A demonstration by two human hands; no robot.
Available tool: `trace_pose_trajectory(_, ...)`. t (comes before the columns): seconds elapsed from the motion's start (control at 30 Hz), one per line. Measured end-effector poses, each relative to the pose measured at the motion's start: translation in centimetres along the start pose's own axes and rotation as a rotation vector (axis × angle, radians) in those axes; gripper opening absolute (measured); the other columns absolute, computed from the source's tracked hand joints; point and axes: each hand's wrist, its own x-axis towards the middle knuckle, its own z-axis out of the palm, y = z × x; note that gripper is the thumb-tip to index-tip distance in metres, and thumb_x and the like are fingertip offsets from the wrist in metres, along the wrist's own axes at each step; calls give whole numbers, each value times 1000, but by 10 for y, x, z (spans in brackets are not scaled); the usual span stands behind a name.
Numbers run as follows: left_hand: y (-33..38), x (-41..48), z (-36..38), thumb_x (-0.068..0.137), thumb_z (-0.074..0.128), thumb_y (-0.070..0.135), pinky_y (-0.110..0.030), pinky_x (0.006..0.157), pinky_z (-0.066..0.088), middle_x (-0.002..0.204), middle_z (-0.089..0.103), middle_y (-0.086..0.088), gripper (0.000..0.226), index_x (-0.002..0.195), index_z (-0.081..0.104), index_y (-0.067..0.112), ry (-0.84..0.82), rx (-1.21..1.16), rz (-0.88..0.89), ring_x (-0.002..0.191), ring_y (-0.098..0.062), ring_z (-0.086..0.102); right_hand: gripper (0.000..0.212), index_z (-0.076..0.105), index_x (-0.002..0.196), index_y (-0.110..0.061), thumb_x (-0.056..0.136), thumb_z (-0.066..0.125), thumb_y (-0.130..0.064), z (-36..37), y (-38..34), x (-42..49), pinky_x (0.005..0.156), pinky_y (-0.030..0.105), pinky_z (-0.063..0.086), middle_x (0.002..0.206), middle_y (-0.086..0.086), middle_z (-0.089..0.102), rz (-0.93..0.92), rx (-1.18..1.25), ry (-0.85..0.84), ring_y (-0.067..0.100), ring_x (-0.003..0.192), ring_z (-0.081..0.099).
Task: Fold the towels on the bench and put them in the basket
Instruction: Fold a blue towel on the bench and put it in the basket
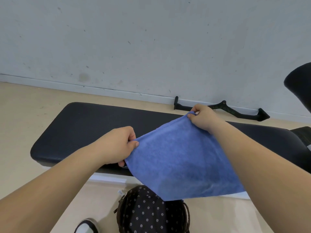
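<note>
A blue towel (181,158) hangs in the air over the near edge of the black padded bench (87,132). My left hand (117,145) pinches the towel's near left corner. My right hand (203,116) pinches its far corner, higher and to the right. The cloth drapes down between them, and its lower edge covers part of the basket (148,214), a dark round one lined in black fabric with small white flowers, standing on the floor below the bench.
A black cable-machine handle bar (223,110) lies on the floor against the grey wall behind the bench. A dark padded piece (299,88) juts in at the right edge. A shoe (86,227) shows at the bottom beside the basket. Beige floor surrounds the bench.
</note>
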Motion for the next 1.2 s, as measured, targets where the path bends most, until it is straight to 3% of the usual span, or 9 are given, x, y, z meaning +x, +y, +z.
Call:
trace_pose_trajectory(0.13,-3,2,-1,92,65,51,-37,71,56,83,68,7,25,97,54,29,76,120,-15,74,-13,67,23,65,119,-30,98,58,-37,-1,2,1,91,37,50,113,-8,62,-11,-15,-32,22,107,60)
trace_pose_trajectory(0.23,-4,3,-1,90,70,50,-31,71,53,90,63,8,29,100,55,28,86,98,-19,81,-11,62,11,63,100,-29,98,59,-39,3,3,2,79,36,51,105,-2,63,-39,-82,16,21,92,59)
trace_pose_trajectory(0.37,3,2,10,95,63,37,-33,68,50,95,57,6,15,89,56,25,80,119,56,79,-15,59,11,56,91,-29,94,62,-38,5,5,-7,84,41,52,104,-2,54,-114,-149,146,24,102,54)
trace_pose_trajectory(0.47,9,-2,8,98,58,28,-32,63,45,85,60,5,13,88,52,22,120,53,113,73,-15,55,7,54,95,-22,97,58,-26,-5,7,-24,74,36,49,86,-6,58,-158,61,216,21,85,57)
trace_pose_trajectory(0.6,23,-15,-10,97,63,24,-27,65,48,84,65,5,10,89,57,26,201,-157,189,74,-13,58,8,61,90,-21,95,66,-17,-45,14,-59,65,24,42,85,-1,60,-172,330,291,15,75,54)
trace_pose_trajectory(0.77,57,-35,-19,94,70,25,-22,67,47,86,68,12,9,88,67,31,252,-143,287,78,-4,61,8,69,89,-14,89,75,-9,-107,40,-115,68,28,47,82,4,66,-155,484,276,17,75,58)
trace_pose_trajectory(1.0,110,-71,-55,89,78,21,-18,70,46,82,73,16,17,81,73,34,294,-30,445,81,2,66,12,74,85,-9,82,82,0,-176,72,-193,86,37,60,83,8,74,-143,651,231,20,83,70)
trace_pose_trajectory(1.1,133,-92,-76,84,84,25,-19,67,49,77,74,12,8,80,77,27,325,-8,463,76,-3,69,13,79,87,-5,77,85,2,-200,81,-220,81,27,61,84,10,77,-126,617,233,18,82,72)
trace_pose_trajectory(1.2,146,-111,-86,79,88,32,-21,61,50,70,73,12,15,73,76,25,327,3,487,67,-5,67,14,80,89,-4,78,84,3,-220,85,-244,68,14,56,83,7,79,-115,575,239,11,76,74)
